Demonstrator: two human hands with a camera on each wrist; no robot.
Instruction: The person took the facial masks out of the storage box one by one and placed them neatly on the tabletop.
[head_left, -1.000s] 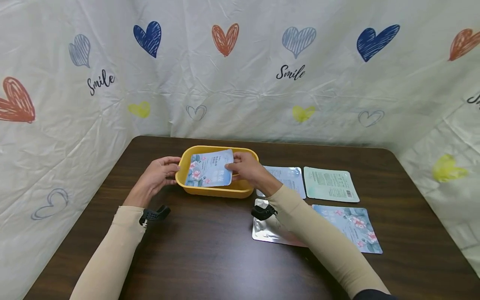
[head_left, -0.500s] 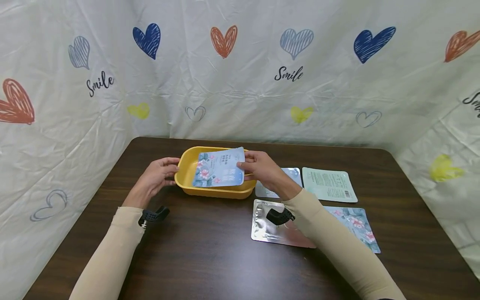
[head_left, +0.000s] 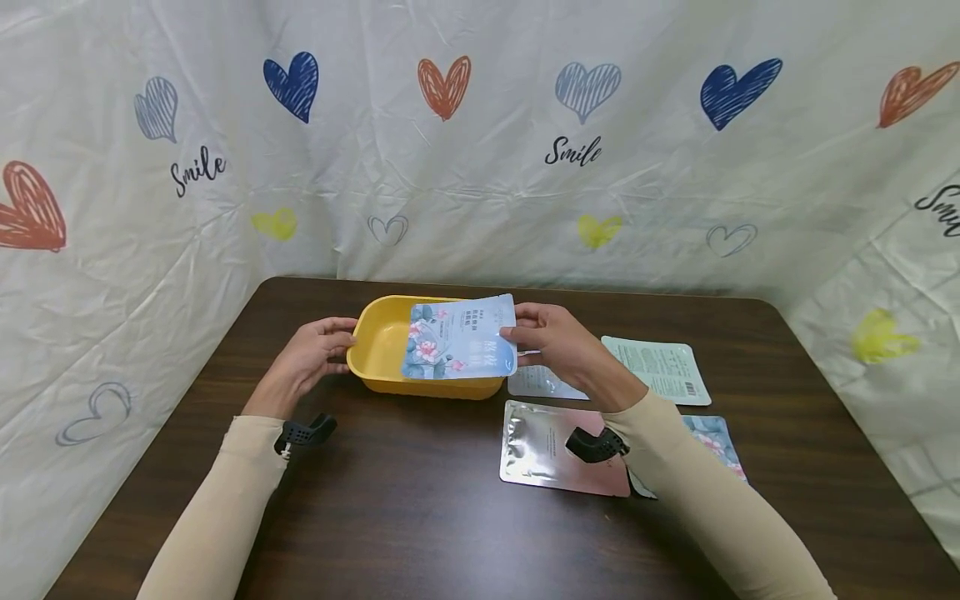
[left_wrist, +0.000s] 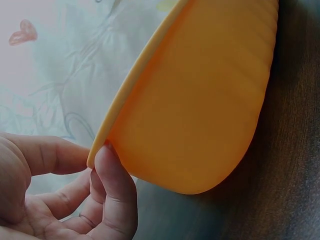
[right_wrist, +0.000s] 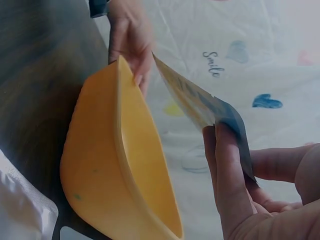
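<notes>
A yellow plastic basin [head_left: 373,354] stands near the back of the table, left of centre. My left hand [head_left: 311,354] pinches its left rim between thumb and finger, which the left wrist view shows closely around the basin's edge [left_wrist: 135,65]. My right hand [head_left: 566,350] holds a light-blue face mask packet [head_left: 459,337] with pink flowers by its right edge, thumb on top and fingers beneath. In the right wrist view the packet [right_wrist: 200,100] is tilted and apart from the basin [right_wrist: 95,150]. The packet hides much of the basin's inside from the head view.
Several flat packets lie right of the basin: a silver-pink one [head_left: 540,454], a pale-blue one [head_left: 540,383] partly under the right hand, a mint-green one [head_left: 660,367], and a floral blue one [head_left: 716,437] partly behind the right forearm. A white heart-printed curtain [head_left: 480,167] hangs behind the table.
My right hand has moved right with the packet, from over the basin's middle to over its right end. The left hand has stayed on the rim.
</notes>
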